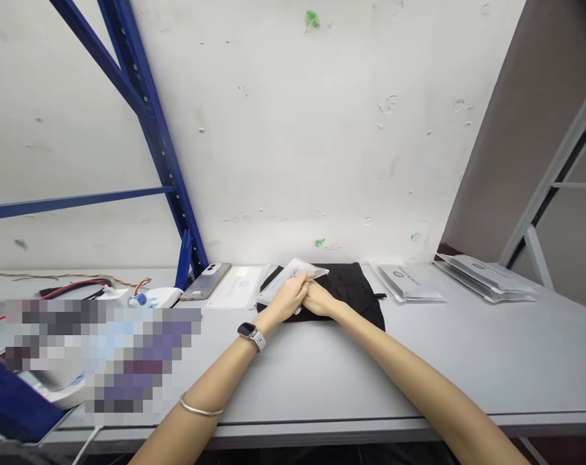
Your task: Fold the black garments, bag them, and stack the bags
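Presently, 1 pale packet (pixel 277 283) lies over the black fabric's (pixel 353 290) left part. Left hand (pixel 287 299) pinches its near edge; right hand (pixel 320 301) touches left, finger closure unclear. Probably light, flexible, slippery; edge grip advisable.

Bare tabletop (pixel 324 381) between the forearms (pixel 404 365) before the black cloth (pixel 353 290), wall (pixel 312 142) behind it, blue post (pixel 164 145) left, packet stacks (pixel 413 284) right

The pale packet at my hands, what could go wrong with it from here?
Your left hand and right hand cover part of the pale packet, so a crease there could go unseen. It lies over soft black fabric, which might bunch or slide if pulled.
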`<move>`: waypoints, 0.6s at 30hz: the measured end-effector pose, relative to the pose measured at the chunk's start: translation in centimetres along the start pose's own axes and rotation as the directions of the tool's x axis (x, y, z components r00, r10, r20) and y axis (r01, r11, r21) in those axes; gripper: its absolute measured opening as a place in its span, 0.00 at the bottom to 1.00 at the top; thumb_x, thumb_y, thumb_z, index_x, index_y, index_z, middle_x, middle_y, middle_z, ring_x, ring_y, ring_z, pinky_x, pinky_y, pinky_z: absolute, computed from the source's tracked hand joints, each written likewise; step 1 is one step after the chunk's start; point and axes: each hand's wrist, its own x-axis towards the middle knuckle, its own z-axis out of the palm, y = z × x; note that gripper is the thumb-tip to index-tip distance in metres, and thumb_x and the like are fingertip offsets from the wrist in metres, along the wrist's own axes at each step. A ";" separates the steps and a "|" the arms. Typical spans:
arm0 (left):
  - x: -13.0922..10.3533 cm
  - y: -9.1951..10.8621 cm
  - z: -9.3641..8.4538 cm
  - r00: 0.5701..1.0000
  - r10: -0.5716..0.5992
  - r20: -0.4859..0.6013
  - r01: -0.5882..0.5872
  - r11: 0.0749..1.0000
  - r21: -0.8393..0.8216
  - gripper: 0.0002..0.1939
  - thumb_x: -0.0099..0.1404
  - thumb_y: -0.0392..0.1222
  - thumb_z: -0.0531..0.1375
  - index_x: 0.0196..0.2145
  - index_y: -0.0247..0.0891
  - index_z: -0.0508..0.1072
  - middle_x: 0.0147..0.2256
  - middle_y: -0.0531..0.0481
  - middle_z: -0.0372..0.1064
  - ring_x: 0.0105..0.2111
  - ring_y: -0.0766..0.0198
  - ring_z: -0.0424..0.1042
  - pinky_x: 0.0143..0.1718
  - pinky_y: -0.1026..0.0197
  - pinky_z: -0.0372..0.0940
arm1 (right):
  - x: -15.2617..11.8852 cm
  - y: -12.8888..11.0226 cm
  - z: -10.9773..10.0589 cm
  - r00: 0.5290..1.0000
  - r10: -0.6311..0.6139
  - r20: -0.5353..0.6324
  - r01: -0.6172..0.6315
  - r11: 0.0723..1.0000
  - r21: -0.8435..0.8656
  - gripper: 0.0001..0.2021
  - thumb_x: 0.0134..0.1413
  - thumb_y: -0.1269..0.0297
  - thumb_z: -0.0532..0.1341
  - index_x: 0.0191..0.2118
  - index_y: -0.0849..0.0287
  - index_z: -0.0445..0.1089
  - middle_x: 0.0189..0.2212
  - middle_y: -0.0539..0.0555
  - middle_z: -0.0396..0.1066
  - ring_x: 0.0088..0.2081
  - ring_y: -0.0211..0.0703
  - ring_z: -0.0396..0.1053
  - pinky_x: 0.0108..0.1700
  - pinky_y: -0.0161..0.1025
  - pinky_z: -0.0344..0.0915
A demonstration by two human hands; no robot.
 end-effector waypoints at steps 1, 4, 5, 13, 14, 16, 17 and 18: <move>0.0 0.2 -0.2 1.000 0.004 0.006 -0.004 1.000 0.000 0.13 0.68 0.38 0.45 0.43 0.39 0.67 0.52 0.44 0.69 0.52 0.56 0.67 0.53 0.53 0.62 | 0.5 -0.2 0.3 1.000 0.028 -0.006 -0.028 1.000 -0.013 0.13 0.56 0.74 0.52 0.42 0.66 0.71 0.44 0.63 0.73 0.47 0.52 0.67 0.50 0.45 0.63; 0.1 0.5 -0.7 1.000 0.007 0.023 -0.007 1.000 0.023 0.14 0.68 0.38 0.45 0.45 0.40 0.67 0.52 0.45 0.68 0.53 0.55 0.67 0.54 0.51 0.62 | 1.3 -0.8 0.3 0.997 0.069 -0.029 -0.069 0.998 -0.009 0.14 0.56 0.75 0.51 0.44 0.69 0.70 0.43 0.66 0.72 0.44 0.53 0.69 0.45 0.44 0.65; 0.1 0.5 -0.8 1.000 0.002 0.024 -0.003 0.999 0.033 0.13 0.68 0.38 0.45 0.44 0.40 0.67 0.52 0.44 0.68 0.52 0.55 0.67 0.53 0.51 0.62 | 1.2 -0.9 -0.1 0.997 0.071 -0.030 -0.071 0.997 -0.005 0.14 0.57 0.75 0.51 0.44 0.68 0.70 0.42 0.65 0.73 0.44 0.51 0.69 0.45 0.43 0.65; -0.1 -0.3 -1.1 0.996 -0.037 0.077 0.039 0.999 -0.029 0.11 0.69 0.44 0.46 0.39 0.41 0.66 0.47 0.45 0.71 0.49 0.57 0.69 0.50 0.55 0.64 | -4.0 1.5 -5.3 0.973 -0.164 0.165 0.144 0.982 0.124 0.27 0.56 0.61 0.59 0.61 0.59 0.57 0.60 0.60 0.58 0.58 0.49 0.59 0.57 0.45 0.58; -0.1 -0.3 -1.0 0.996 -0.024 0.091 0.027 0.999 -0.030 0.12 0.69 0.44 0.45 0.39 0.42 0.66 0.46 0.46 0.71 0.48 0.58 0.70 0.50 0.56 0.64 | -4.4 1.7 -5.2 0.975 -0.152 0.162 0.142 0.987 0.072 0.28 0.55 0.63 0.60 0.61 0.59 0.56 0.61 0.60 0.57 0.60 0.50 0.57 0.59 0.46 0.56; -0.2 -0.3 -0.9 0.994 -0.016 0.111 0.018 1.000 -0.017 0.11 0.69 0.44 0.45 0.38 0.42 0.66 0.42 0.47 0.72 0.44 0.58 0.71 0.48 0.56 0.65 | -4.5 2.0 -4.3 0.983 -0.129 0.131 0.136 0.990 -0.046 0.26 0.53 0.70 0.59 0.59 0.62 0.60 0.59 0.62 0.60 0.60 0.50 0.58 0.60 0.48 0.55; -0.2 -0.3 -0.8 0.993 -0.015 0.118 0.016 1.000 -0.009 0.11 0.70 0.44 0.45 0.38 0.42 0.66 0.41 0.48 0.73 0.43 0.59 0.72 0.46 0.57 0.66 | -4.3 2.1 -3.7 0.986 -0.122 0.113 0.133 0.986 -0.095 0.23 0.52 0.73 0.58 0.56 0.63 0.63 0.57 0.63 0.63 0.58 0.51 0.60 0.59 0.47 0.56; -0.2 -0.2 -0.8 0.992 -0.012 0.123 0.013 1.000 -0.002 0.11 0.70 0.44 0.45 0.38 0.42 0.66 0.42 0.48 0.73 0.42 0.59 0.72 0.45 0.57 0.66 | -4.0 2.0 -3.0 0.989 -0.115 0.098 0.127 0.982 -0.136 0.21 0.51 0.75 0.57 0.53 0.64 0.66 0.54 0.64 0.66 0.56 0.51 0.62 0.57 0.47 0.58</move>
